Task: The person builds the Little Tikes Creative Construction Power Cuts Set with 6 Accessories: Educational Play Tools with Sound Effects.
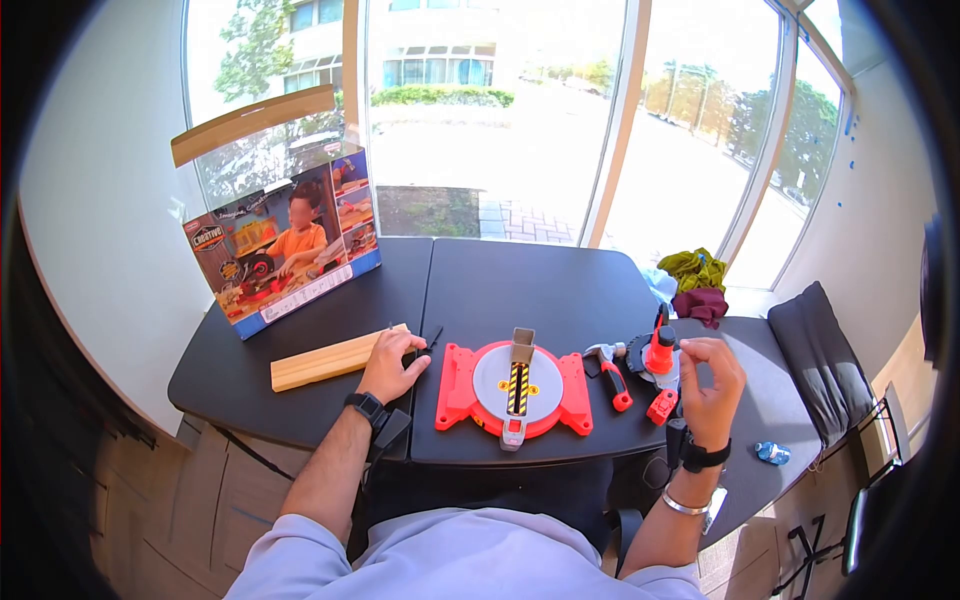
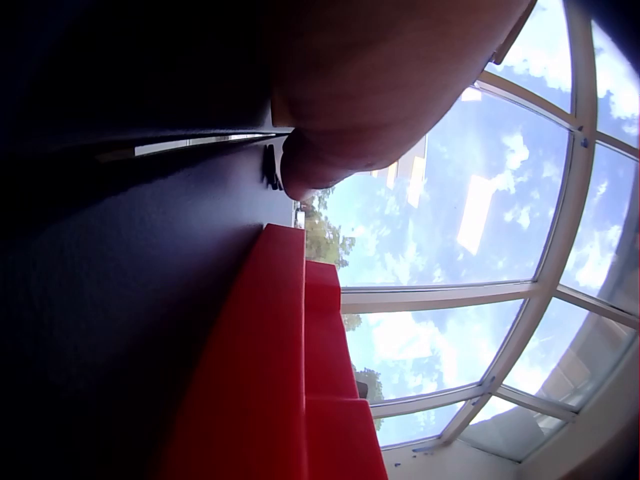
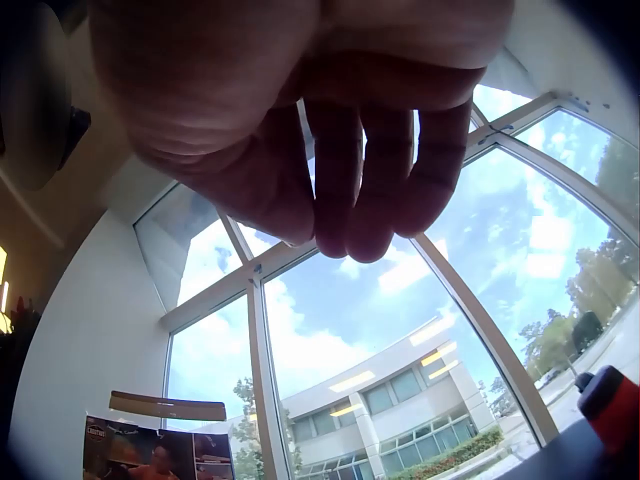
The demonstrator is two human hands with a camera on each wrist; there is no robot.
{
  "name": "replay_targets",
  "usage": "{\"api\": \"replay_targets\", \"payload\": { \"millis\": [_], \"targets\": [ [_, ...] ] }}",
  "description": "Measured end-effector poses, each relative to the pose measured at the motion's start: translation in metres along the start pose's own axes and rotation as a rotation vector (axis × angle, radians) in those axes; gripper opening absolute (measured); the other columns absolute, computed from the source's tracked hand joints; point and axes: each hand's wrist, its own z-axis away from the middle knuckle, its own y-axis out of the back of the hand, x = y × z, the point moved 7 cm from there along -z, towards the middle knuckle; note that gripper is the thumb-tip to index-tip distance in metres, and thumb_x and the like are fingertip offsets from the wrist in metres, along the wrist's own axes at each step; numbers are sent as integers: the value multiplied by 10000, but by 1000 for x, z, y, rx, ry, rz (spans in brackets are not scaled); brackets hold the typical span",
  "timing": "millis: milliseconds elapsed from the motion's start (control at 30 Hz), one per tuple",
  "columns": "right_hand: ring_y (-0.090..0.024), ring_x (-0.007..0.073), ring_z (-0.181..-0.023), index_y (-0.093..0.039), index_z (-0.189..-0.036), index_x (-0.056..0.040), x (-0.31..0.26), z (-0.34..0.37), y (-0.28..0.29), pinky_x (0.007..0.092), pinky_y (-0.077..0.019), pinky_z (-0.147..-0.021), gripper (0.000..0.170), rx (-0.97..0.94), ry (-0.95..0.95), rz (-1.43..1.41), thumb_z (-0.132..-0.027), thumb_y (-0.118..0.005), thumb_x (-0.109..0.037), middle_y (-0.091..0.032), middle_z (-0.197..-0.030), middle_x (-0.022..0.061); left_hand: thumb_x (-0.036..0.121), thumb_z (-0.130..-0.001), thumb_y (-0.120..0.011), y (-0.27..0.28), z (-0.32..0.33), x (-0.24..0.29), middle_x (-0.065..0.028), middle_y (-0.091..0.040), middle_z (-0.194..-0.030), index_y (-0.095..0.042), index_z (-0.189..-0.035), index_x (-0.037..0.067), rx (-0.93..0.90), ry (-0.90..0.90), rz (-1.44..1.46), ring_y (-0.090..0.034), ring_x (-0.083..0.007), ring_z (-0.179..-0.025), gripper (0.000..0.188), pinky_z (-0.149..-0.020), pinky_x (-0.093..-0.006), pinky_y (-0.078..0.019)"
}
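My left hand [image 1: 392, 365] is low over the black table, beside the near end of a pale wooden plank [image 1: 335, 362]. Its fingertips are right at a small, thin black piece [image 1: 433, 340]. To its right lies a red toy saw base [image 1: 460, 385] with a round grey plate and a striped yellow-black slot. My right hand [image 1: 712, 390] is raised at the right, fingers loosely bent; the right wrist view shows nothing in its fingers [image 3: 370, 200]. Near it are a red and black toy saw head [image 1: 660, 352], a toy hammer [image 1: 615, 385] and a small red block [image 1: 662, 406].
A large picture box [image 1: 290, 240] with a raised flap stands at the back left. On the grey bench at the right are green and maroon cloths [image 1: 695, 275], a black cushion [image 1: 822, 360] and a small blue bottle [image 1: 772, 453]. Tall windows run behind the table.
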Motion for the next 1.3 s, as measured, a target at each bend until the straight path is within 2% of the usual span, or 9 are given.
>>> {"api": "replay_targets", "payload": {
  "millis": [167,300,367,567,733,800,967,1167,1300],
  "targets": [
    [-743,236,-818,-739,-1000,6,-13,-2,-4,314,-573,-773,105,2,31,-51,-907,-766,45,-769,-957,127,157,-882,-851,15,-5,15,-156,-733,-1335,-696,-1135,56,139,-66,-20,-568,-373,-1390,314,-1200,-502,-432],
    [-747,245,-823,-738,-997,3,-20,-1,-11,317,-578,-771,114,-16,44,-70,-899,-774,49,-767,-951,123,157,-892,-846,35,-13,47,-158,-732,-1340,-700,-1142,57,117,-92,-15,-587,-373,-1376,306,-1179,-483,-456],
    [-748,248,-827,-738,-995,3,-25,0,-17,319,-581,-773,116,-20,39,-83,-896,-777,50,-767,-949,122,158,-904,-842,39,-16,68,-154,-756,-1288,-711,-1150,65,34,-104,113,-655,-353,-1299,294,-1117,-459,-503],
    [-746,273,-838,-760,-993,-13,-33,7,-40,355,-587,-765,113,-59,11,-134,-890,-792,23,-760,-918,118,211,-941,-821,34,-8,120,-142,-775,-1209,-728,-1195,49,-207,-216,35,-712,-341,-1174,315,-1001,-449,-557],
    [-717,305,-838,-760,-949,-29,-38,12,-62,388,-568,-770,99,-78,3,-127,-881,-830,-43,-764,-915,113,236,-963,-795,35,-3,141,-153,-778,-1145,-729,-1183,49,-194,-279,42,-732,-346,-1096,296,-949,-433,-578],
    [-704,309,-812,-757,-925,-32,-43,15,-75,391,-560,-747,112,-141,39,-123,-873,-849,-67,-756,-895,113,256,-968,-799,33,-2,143,-154,-782,-1149,-727,-1187,52,-212,-271,52,-736,-346,-1109,308,-954,-435,-577],
    [-710,306,-847,-759,-912,-34,-50,31,-113,419,-568,-748,138,-273,139,-134,-878,-857,-124,-747,-882,109,270,-970,-792,22,3,141,-153,-790,-1059,-725,-1165,48,-273,-278,-5,-774,-321,-981,303,-858,-412,-608],
    [-732,315,-888,-759,-985,-50,-52,54,-147,419,-591,-782,190,-452,114,-88,-917,-832,-212,-764,-934,112,299,-987,-753,12,7,137,-170,-775,-1108,-711,-1196,76,-387,-210,-16,-746,-361,-1008,309,-876,-461,-589],
    [-738,314,-903,-752,-1015,-60,-48,70,-163,442,-600,-784,223,-599,129,-29,-950,-792,-269,-763,-930,106,310,-985,-752,13,8,140,-182,-769,-1129,-704,-1207,79,-366,-239,-95,-739,-368,-1045,324,-891,-469,-587]
  ]
}}
